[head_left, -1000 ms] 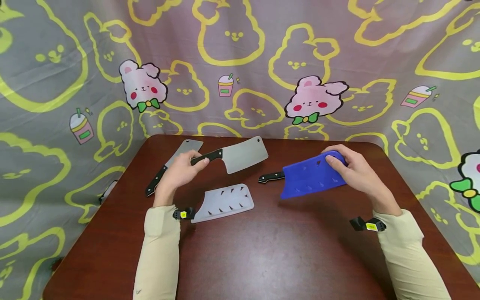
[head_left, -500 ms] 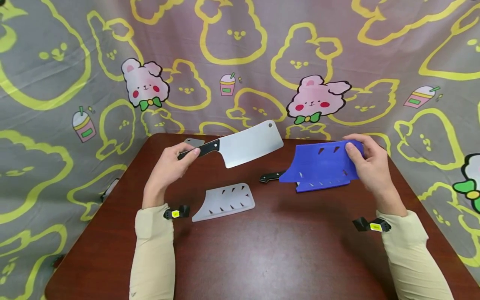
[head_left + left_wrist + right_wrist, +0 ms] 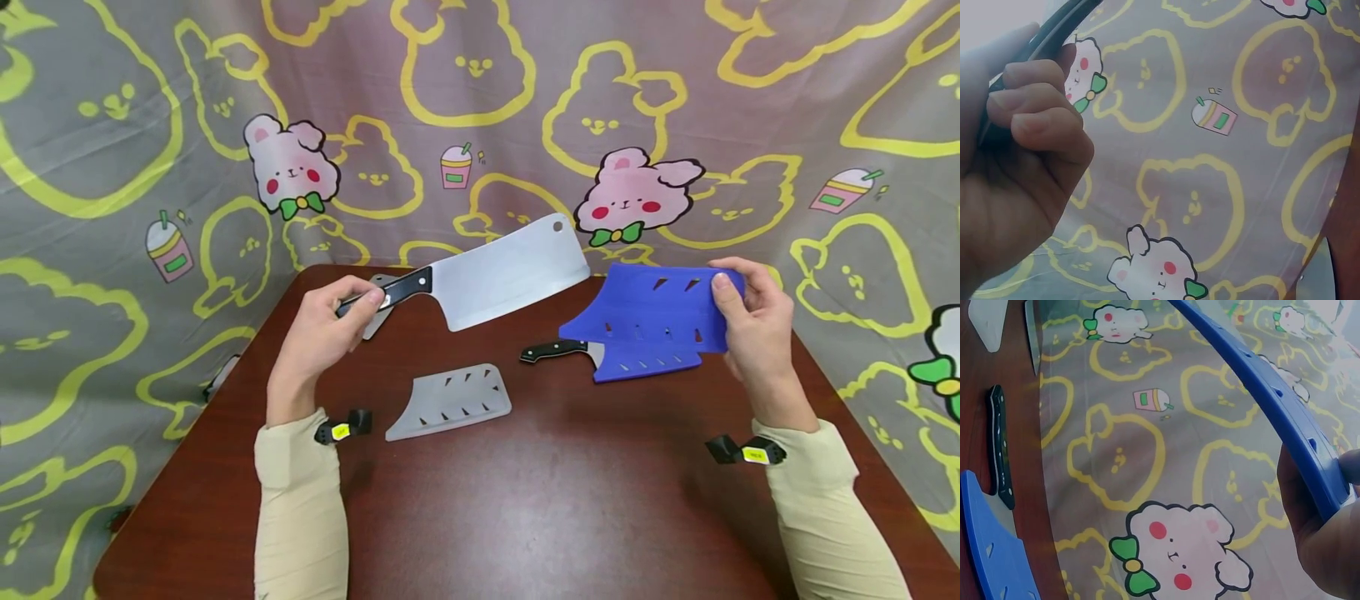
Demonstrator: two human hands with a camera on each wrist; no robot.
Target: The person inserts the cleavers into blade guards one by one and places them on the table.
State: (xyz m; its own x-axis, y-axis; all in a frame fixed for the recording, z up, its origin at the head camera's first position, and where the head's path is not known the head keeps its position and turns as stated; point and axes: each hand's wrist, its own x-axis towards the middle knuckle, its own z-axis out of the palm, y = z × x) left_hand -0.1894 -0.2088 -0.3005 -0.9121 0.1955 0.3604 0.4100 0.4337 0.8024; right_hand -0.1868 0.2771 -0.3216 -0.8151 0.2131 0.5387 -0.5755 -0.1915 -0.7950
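Note:
My left hand (image 3: 318,329) grips the black handle of a cleaver (image 3: 510,271), whose broad blade is raised over the table and points up to the right. My right hand (image 3: 757,333) pinches the right end of a blue blade cover (image 3: 645,300), thumb in front; the cover has small slots and is held up. Below it lies a knife (image 3: 555,350) with a black handle, its blade in a second blue blade cover (image 3: 637,365). In the right wrist view the held cover (image 3: 1272,394) appears edge-on.
A pale slotted blade cover (image 3: 450,404) lies mid-table, below the raised cleaver. Another cleaver (image 3: 375,325) lies at the back left, mostly hidden behind my left hand. The brown table (image 3: 495,517) is backed by a patterned curtain (image 3: 420,83).
My left hand has lifted the cleaver; its blade has moved up and right. My right hand has raised the blue cover and moved right, baring the knife and second blue cover underneath.

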